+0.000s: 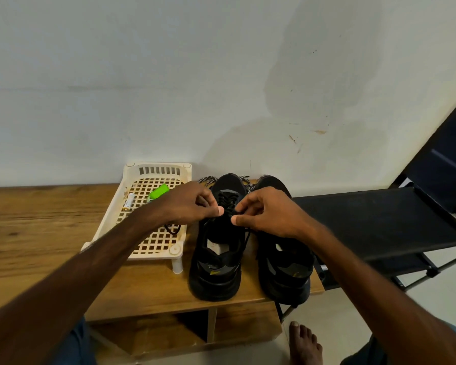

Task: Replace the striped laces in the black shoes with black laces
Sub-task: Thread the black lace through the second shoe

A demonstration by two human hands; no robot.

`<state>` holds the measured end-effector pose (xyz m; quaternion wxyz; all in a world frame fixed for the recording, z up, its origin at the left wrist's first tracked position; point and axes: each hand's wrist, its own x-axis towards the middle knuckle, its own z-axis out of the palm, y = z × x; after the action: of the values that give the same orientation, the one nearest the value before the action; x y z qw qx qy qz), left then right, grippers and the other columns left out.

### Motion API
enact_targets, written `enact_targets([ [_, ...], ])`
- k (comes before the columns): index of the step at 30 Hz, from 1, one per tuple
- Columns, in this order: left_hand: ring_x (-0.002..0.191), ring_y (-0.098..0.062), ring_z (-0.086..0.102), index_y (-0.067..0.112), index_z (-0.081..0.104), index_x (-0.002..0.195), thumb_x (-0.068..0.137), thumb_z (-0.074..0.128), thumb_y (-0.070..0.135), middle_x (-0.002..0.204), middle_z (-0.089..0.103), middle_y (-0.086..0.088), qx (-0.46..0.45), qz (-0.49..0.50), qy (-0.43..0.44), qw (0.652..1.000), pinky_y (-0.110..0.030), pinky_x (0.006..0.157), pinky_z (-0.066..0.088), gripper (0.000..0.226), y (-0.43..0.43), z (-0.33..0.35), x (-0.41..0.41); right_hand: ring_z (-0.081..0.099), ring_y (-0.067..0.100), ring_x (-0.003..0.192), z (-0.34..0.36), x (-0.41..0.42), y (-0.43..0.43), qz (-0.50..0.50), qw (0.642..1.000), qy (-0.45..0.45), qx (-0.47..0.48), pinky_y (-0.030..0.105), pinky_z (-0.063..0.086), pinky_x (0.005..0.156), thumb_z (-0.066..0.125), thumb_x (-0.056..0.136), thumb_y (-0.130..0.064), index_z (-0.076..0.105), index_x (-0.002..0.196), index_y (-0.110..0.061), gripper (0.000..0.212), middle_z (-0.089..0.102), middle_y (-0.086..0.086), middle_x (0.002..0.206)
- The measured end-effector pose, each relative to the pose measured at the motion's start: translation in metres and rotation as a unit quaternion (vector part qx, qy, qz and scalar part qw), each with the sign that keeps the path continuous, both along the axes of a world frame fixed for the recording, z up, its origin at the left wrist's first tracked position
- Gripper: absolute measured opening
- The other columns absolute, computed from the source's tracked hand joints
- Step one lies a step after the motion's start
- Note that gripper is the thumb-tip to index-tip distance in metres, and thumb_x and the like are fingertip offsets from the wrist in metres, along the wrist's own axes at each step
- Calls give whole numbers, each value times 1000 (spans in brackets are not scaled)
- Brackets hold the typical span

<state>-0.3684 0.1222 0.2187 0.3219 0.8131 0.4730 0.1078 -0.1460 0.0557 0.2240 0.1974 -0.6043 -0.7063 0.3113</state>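
Nearest us, the two black shoes stand side by side at the near right corner of the desk (37, 233), heels toward us. The left shoe (216, 267) already carries a black lace (227, 201) crossed through its eyelets. We judge that it is at its last step, snugging or tying at the top. The right shoe (287, 272) is harder to read, because the hand above it hides its eyelet row, so we cannot tell whether it is laced. To the left of the shoes sits a cream basket (153, 248), and on its grid lies a loop of spare black lace (172, 229) (most likely the one meant for the second shoe). Farther back in it are a green object (158, 191) and a battery (129, 201). Beyond the toes, against the wall, the striped laces (208, 179) lie loose on the desk, out of the shoes. As we read it, the removal is done, one shoe is nearly relaced, and the other probably remains.

Both forearms reach in from the near corners and meet over the tongue of the left shoe. The left hand (192, 204) has its fingers curled and its grip pressed thumb to forefinger, seemingly on one end of the black lace. The right hand (263, 214) mirrors it just beside, its grip pinching the other end, from which a strand trails down toward us between the shoes. The two thumbs sit close together without touching.
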Motion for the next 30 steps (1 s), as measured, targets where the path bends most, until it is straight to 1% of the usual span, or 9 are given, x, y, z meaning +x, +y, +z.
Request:
enact_targets([
  [7, 89, -12, 71, 16, 78, 94, 91, 73, 38, 91, 76, 2, -28, -14, -7, 999, -42, 91, 59, 23, -1, 4, 5, 70, 3, 62, 1, -2, 4, 4, 999, 9, 32, 16, 56, 67, 81, 88, -25, 81, 83, -15, 10, 75, -5, 69],
  [10, 80, -17, 74, 14, 76, 96, 96, 67, 35, 81, 76, -3, -35, -7, 0, 999, -33, 79, 58, 23, 1, 1, 7, 72, 5, 64, 0, -1, 6, 0, 999, -3, 44, 16, 57, 69, 79, 90, -24, 81, 84, -16, 10, 75, -4, 69],
  [15, 52, -9, 65, 4, 73, 90, 99, 65, 32, 58, 69, 0, -86, 27, -6, 996, -25, 61, 55, 30, 3, -1, 4, 75, 12, 70, 0, 3, 8, -17, 1000, 2, 14, 24, 62, 73, 80, 89, -22, 82, 86, -13, 10, 77, -1, 72],
  [18, 44, 1, 57, 10, 76, 89, 99, 64, 33, 51, 63, 15, -11, -8, 10, 1000, -21, 55, 45, 28, 4, 3, 0, 71, 9, 61, 5, 6, 6, -8, 1000, -1, 3, 19, 56, 63, 77, 92, -32, 79, 78, -18, 20, 74, -2, 66],
  [20, 60, 3, 64, 22, 76, 91, 94, 69, 44, 63, 68, 16, 63, -36, 9, 997, -26, 61, 50, 23, 2, 8, -3, 58, 2, 48, 13, 8, 3, -26, 999, 13, 20, 12, 43, 51, 72, 93, -46, 75, 69, -23, 33, 69, -1, 57],
  [22, 72, 2, 66, 33, 71, 94, 82, 71, 65, 78, 71, 15, 133, -34, 24, 990, -27, 64, 52, 34, -1, 12, -3, 58, 5, 50, 21, 10, 2, -49, 995, 83, 31, 13, 42, 55, 67, 96, -51, 75, 71, -21, 39, 66, 0, 56],
  [24, 70, 3, 63, 38, 64, 95, 76, 64, 79, 78, 69, 18, 207, -35, 57, 976, -22, 60, 46, 45, -6, 12, 5, 57, 12, 53, 28, 9, 1, -45, 983, 176, 29, 22, 48, 59, 65, 99, -46, 77, 79, -17, 37, 60, -6, 55],
  [27, 64, -2, 61, 35, 64, 97, 90, 55, 70, 74, 67, 11, 270, -59, 67, 959, -26, 57, 48, 38, -12, 15, 21, 43, 9, 50, 34, -1, 1, 5, 968, 249, 18, 24, 43, 49, 64, 101, -39, 77, 98, -12, 30, 50, -5, 58],
  [30, 56, -5, 63, 22, 71, 93, 101, 49, 52, 66, 69, 7, 235, -55, 54, 969, -31, 59, 53, 39, -8, 18, 24, 41, 8, 52, 42, -7, 3, 32, 955, 294, 26, 19, 37, 47, 67, 99, -38, 75, 112, -16, 27, 51, -6, 62],
])
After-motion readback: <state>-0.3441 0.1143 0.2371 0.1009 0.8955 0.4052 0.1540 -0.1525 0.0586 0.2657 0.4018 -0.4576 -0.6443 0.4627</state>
